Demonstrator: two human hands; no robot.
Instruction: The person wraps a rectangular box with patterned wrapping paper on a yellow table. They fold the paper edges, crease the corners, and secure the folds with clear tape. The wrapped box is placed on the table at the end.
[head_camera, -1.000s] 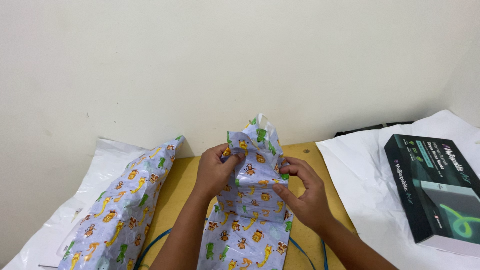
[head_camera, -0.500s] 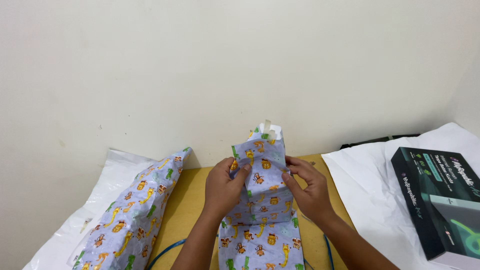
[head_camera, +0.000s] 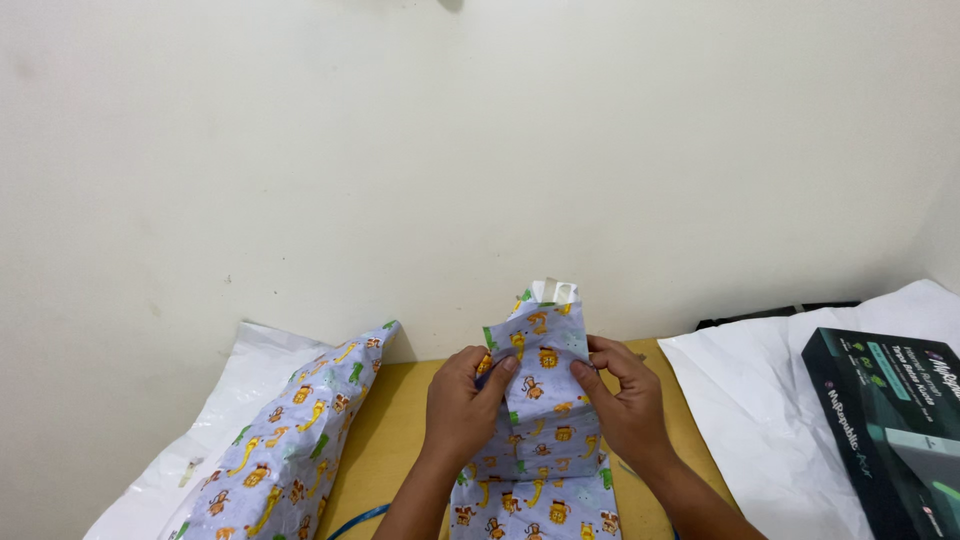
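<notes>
Pinching head view, lower centre: left hand (head_camera: 462, 408) and right hand (head_camera: 622, 405) both clamped on the upright lilac animal-print paper flap (head_camera: 540, 375), one per side edge, its long axis vertical over the yellow table (head_camera: 395, 430).

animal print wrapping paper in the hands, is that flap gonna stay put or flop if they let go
Probably floppy: the wrapping paper looks thin and creased, standing up only where the left hand and right hand pinch it. It seems light, and the glossy surface may be somewhat slippery.
</notes>
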